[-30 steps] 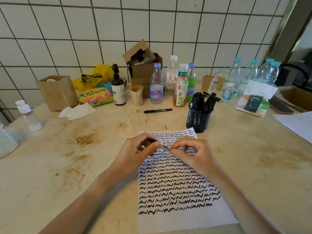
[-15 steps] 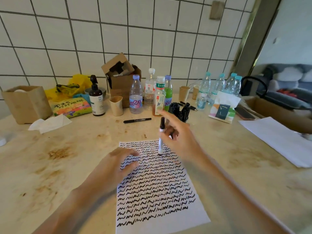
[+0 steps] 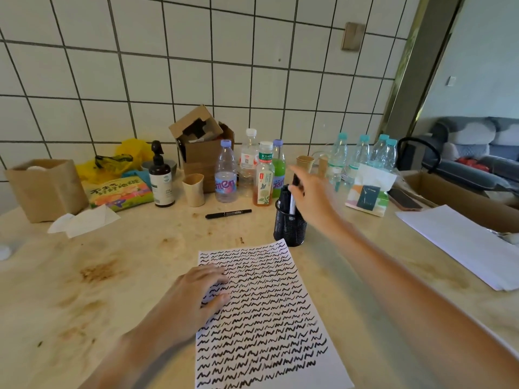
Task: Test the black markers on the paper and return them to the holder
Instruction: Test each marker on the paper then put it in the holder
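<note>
A white paper point(image 3: 269, 318) covered in rows of black squiggles lies in front of me. My left hand point(image 3: 193, 296) rests flat on its left edge, fingers straight. Beyond the paper's far right corner stands a black mesh holder point(image 3: 289, 228) with several black markers inside. My right hand point(image 3: 311, 197) is stretched out over the holder and grips a black-capped marker point(image 3: 293, 197) upright, its lower end down in the holder. Another black marker point(image 3: 228, 213) lies on the table left of the holder.
Behind the holder stand drink bottles point(image 3: 262, 178), a paper cup point(image 3: 193, 190), a pump bottle point(image 3: 160, 178) and a cardboard box point(image 3: 202, 153). Water bottles point(image 3: 362, 153) and a tissue pack point(image 3: 368, 192) are to the right. White sheets point(image 3: 460, 242) lie far right, a brown bag point(image 3: 45, 189) far left.
My right hand has carried the marker from above the paper out to the holder and lowered its end in. My left hand has settled flat on the paper's left edge.
</note>
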